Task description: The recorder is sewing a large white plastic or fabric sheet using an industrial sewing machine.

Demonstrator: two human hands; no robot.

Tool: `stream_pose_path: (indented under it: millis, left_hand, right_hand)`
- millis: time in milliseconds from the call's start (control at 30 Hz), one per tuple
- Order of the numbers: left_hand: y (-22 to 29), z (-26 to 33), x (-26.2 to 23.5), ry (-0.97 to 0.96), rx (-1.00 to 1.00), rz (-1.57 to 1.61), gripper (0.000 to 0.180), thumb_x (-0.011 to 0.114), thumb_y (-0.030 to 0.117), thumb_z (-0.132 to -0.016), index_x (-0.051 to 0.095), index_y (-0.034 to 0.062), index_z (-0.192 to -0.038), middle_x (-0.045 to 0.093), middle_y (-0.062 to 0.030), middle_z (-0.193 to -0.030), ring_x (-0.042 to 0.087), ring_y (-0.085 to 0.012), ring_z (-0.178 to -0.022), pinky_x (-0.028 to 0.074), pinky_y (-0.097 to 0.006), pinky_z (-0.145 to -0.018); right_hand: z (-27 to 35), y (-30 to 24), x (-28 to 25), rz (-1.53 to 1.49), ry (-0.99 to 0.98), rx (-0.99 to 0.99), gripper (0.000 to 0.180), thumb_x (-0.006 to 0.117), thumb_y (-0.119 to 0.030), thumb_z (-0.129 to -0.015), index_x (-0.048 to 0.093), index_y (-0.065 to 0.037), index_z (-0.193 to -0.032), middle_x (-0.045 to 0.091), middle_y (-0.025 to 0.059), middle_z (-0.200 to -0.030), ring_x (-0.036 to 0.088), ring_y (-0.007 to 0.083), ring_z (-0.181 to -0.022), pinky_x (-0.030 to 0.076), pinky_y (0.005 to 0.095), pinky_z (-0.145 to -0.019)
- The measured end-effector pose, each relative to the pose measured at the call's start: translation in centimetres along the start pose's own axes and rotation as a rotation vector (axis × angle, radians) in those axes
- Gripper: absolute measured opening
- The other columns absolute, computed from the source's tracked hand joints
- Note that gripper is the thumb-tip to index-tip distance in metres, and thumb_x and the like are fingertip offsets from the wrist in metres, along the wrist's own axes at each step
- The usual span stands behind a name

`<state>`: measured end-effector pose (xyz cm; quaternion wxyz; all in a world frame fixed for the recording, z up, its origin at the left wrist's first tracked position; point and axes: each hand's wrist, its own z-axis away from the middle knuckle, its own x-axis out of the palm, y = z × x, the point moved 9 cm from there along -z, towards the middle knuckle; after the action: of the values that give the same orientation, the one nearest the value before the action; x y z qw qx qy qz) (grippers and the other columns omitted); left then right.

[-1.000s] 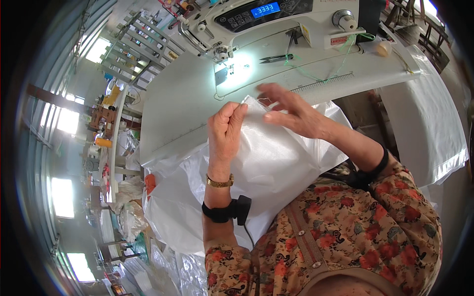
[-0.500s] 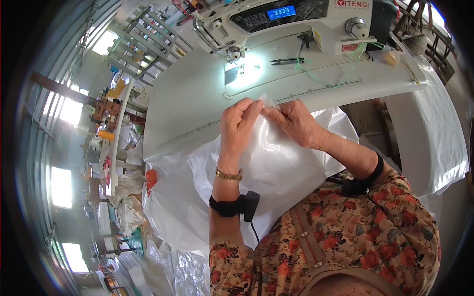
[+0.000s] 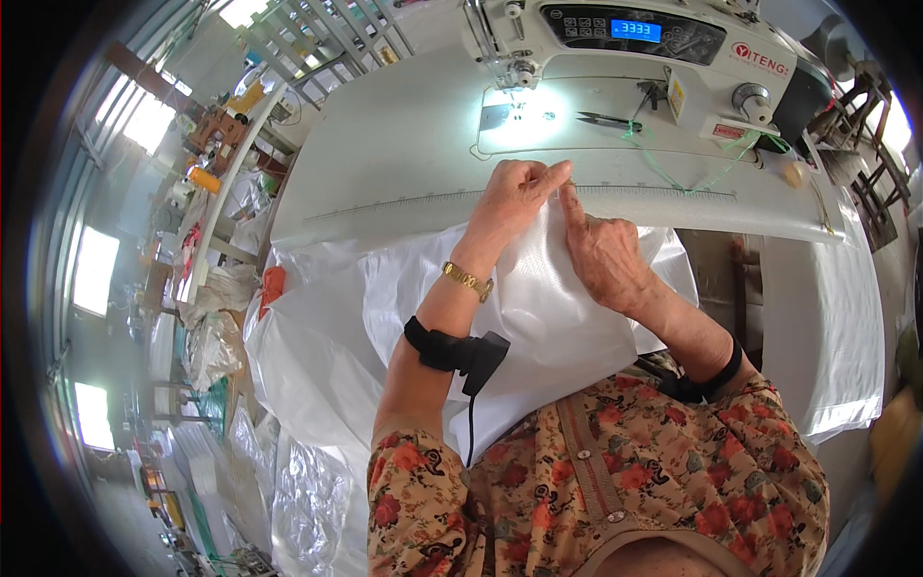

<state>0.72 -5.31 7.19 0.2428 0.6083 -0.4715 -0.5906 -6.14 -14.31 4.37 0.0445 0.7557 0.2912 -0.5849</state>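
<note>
A sheet of glossy white woven plastic (image 3: 524, 260) hangs over the table's near edge and spreads across my lap. My left hand (image 3: 517, 197) pinches its upper edge between thumb and fingers, just in front of the sewing machine's lit needle area. Close beside it, my right hand (image 3: 612, 258) holds the same edge. Its index finger points up along the sheet and nearly meets the left fingertips, while the other fingers curl under. The right thumb is mostly hidden. The sewing machine (image 3: 635, 38) stands beyond both hands, its needle area away from the sheet.
Black thread snips (image 3: 610, 122) and loose green thread (image 3: 687, 186) lie on the white machine table (image 3: 375, 144), right of the needle. A printed ruler (image 3: 413, 203) runs along its near edge. More white sheeting (image 3: 822, 317) hangs at the right. Cluttered shelves (image 3: 226, 183) stand at the left.
The view has shifted, so the machine sits further right and higher. My right index finger has straightened upward along the sheet's edge; before, its thumb and fingers pinched there. The left hand still pinches.
</note>
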Motion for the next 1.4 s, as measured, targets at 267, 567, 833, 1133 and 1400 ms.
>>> stream_pose_path:
  millis: [267,567,833,1133,1400]
  left_hand:
    - [4.3,-1.1,-2.5,0.085,0.395,-0.319,0.039,0.056,0.024,-0.092,0.046,-0.0057,-0.069,0.042,-0.0203,-0.057,0.033,-0.0308,-0.051,0.035,-0.040,-0.051]
    - [7.6,-0.9,-2.8,0.034,0.467,-0.224,0.035,0.058,0.022,-0.093,0.048,-0.0033,-0.070,0.044,-0.0167,-0.057,0.036,-0.0292,-0.052,0.035,-0.039,-0.051]
    - [4.5,-4.7,-5.5,0.010,0.217,-0.238,0.042,0.064,0.029,-0.092,0.050,-0.0014,-0.067,0.038,0.0053,-0.060,0.030,-0.0051,-0.059,0.028,-0.026,-0.049]
    - [0.4,-8.3,-4.5,-0.102,0.021,-0.108,0.040,0.059,0.032,-0.094,0.059,-0.0007,-0.071,0.036,0.0078,-0.061,0.032,-0.0060,-0.057,0.030,-0.024,-0.052]
    - [-3.4,-10.1,-3.0,-0.121,0.117,-0.332,0.029,0.060,0.022,-0.088,0.064,-0.0049,-0.077,0.055,-0.0039,-0.064,0.047,-0.0146,-0.059,0.041,-0.032,-0.058]
  right_hand:
    - [1.9,1.1,2.0,-0.078,0.008,0.072,0.057,0.054,-0.008,-0.089,0.031,0.006,-0.139,0.065,0.0177,-0.075,0.064,0.0288,-0.059,0.051,0.0374,-0.056]
    - [-4.1,3.5,-1.9,-1.165,0.016,0.131,0.032,0.057,-0.028,-0.095,0.062,0.002,-0.088,0.049,0.0029,-0.057,0.043,0.0126,-0.056,0.040,0.0305,-0.057]
    - [-6.2,1.8,-5.8,-0.540,0.440,0.055,0.028,0.053,-0.022,-0.095,0.055,0.001,-0.080,0.050,0.0129,-0.054,0.050,0.0230,-0.050,0.041,0.0380,-0.052]
    - [-8.9,0.1,-3.6,0.123,0.214,0.007,0.053,0.052,0.000,-0.080,0.040,0.017,-0.128,0.061,0.0155,-0.060,0.063,0.0311,-0.055,0.050,0.0407,-0.054]
    - [-8.8,1.1,-0.4,0.187,0.046,0.001,0.046,0.054,-0.005,-0.082,0.045,0.016,-0.122,0.064,0.0155,-0.064,0.067,0.0286,-0.063,0.053,0.0388,-0.058]
